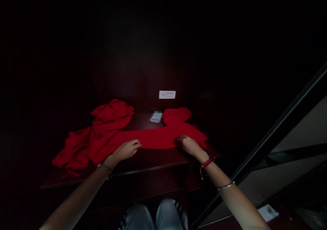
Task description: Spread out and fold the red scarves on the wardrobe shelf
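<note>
A long red scarf (pixel 155 138) lies stretched across a dark wooden desk (pixel 153 158). My left hand (pixel 126 150) rests on its near edge, fingers flat and apart. My right hand (pixel 189 144) sits at the scarf's right end, its fingers curled onto the cloth near the fringe. More red cloth is heaped at the left (pixel 102 127), and a smaller red bundle (pixel 177 115) lies at the back right.
A white wall socket (pixel 167 94) is set in the dark panel behind the desk. A small pale object (pixel 156 117) lies at the back of the desk. A dark slanted rail (pixel 268 141) runs on the right. My knees (pixel 155 214) show below the desk edge.
</note>
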Tool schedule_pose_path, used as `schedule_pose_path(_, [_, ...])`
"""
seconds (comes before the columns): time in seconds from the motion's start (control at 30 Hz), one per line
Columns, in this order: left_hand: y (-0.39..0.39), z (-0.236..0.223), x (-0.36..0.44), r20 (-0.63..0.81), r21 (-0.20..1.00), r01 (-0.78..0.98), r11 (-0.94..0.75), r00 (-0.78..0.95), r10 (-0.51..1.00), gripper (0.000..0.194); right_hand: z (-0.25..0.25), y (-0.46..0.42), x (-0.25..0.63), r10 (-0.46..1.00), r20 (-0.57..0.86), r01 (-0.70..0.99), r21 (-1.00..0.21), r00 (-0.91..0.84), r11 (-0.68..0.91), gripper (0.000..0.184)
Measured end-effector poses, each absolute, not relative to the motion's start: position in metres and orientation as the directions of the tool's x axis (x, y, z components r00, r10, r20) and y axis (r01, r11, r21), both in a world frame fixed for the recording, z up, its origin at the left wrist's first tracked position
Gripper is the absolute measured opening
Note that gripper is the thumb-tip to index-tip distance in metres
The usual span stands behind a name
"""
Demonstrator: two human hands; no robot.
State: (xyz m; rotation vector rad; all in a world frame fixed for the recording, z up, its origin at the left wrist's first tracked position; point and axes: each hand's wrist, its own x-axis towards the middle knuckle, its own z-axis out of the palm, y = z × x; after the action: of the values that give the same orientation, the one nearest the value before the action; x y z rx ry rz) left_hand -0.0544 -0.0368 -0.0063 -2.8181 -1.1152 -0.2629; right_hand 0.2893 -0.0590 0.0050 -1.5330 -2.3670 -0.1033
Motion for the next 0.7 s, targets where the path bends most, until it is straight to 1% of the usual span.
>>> schedule_pose_path(0.1, [-0.036,-0.008,-0.055,0.213,-0.048,0.704,-0.709,0.700,0.681,0.028,0.001,-0.055,0.252,0.755,0.359,0.752,-0.183,-0.549,0.634,0.036])
schedule_pose_path(0.17, [-0.034,-0.010,-0.055,0.249,-0.014,0.711,-0.703,0.683,0.686,0.025,-0.006,-0.052,0.230,0.691,0.396,0.668,-0.220,-0.605,0.711,0.035])
schedule_pose_path(0.3, [-0.029,-0.014,-0.058,0.330,0.120,0.714,-0.689,0.626,0.707,0.024,-0.019,-0.046,0.208,0.654,0.454,0.606,-0.269,-0.605,0.748,0.038])
schedule_pose_path(0.4, [-0.026,-0.014,-0.061,0.353,0.173,0.710,-0.683,0.602,0.716,0.024,-0.025,-0.040,0.206,0.653,0.496,0.613,-0.270,-0.573,0.743,0.032])
schedule_pose_path(0.47, [-0.025,-0.014,-0.062,0.350,0.166,0.721,-0.673,0.594,0.724,0.025,-0.028,-0.035,0.207,0.656,0.523,0.624,-0.271,-0.544,0.733,0.024])
schedule_pose_path(0.57, [-0.025,-0.014,-0.062,0.350,0.111,0.751,-0.651,0.584,0.732,0.026,-0.032,-0.031,0.208,0.663,0.536,0.643,-0.263,-0.523,0.719,0.015])
schedule_pose_path(0.7, [-0.028,-0.012,-0.061,0.329,-0.003,0.771,-0.637,0.602,0.727,0.025,-0.035,-0.031,0.209,0.654,0.540,0.670,-0.207,-0.530,0.713,0.013])
